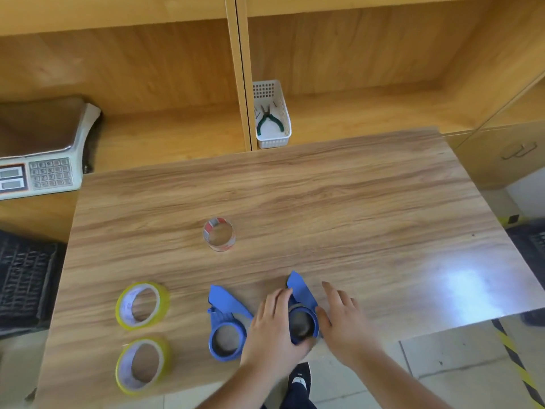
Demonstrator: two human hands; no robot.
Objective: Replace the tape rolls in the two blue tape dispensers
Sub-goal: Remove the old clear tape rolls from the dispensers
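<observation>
Two dispensers: both blue plastic, teardrop-shaped with a round hub and a pointed flap; the left dispenser [225, 329] lies flat near the table's front edge, the right dispenser [302, 312] sits just beside it, between the hands.
Fresh rolls: two yellow-tinted tape rolls, the nearer roll [143, 364] and the farther roll [142, 305], lie flat at the front left of the table, well apart from the dispensers; glossy, wide, with pale printed cores.
Spent roll: a nearly clear, thin tape ring [219, 234] with a red-and-white core rests alone toward the table's middle; it looks like one already removed, though that is a judgement.
Left hand [272, 326]: fingers curled against the left side of the right dispenser, touching it; a partial wrap, not a closed fist.
Right hand [343, 323]: spread wide, palm down, thumb at the dispenser's right rim; whether it grips or only steadies, I cannot tell.
Hubs: both show dark, open centres; whether any old tape remains on either cannot be made out.
Progress: early by my reading; neither yellow roll is mounted, so both loadings are left.
Table [324, 202]: smooth wood-grain laminate with a bright glare patch at the right.
Background: white slotted basket [272, 137] holding green-handled pliers [269, 119]; a weighing scale [41, 160] at left.
</observation>
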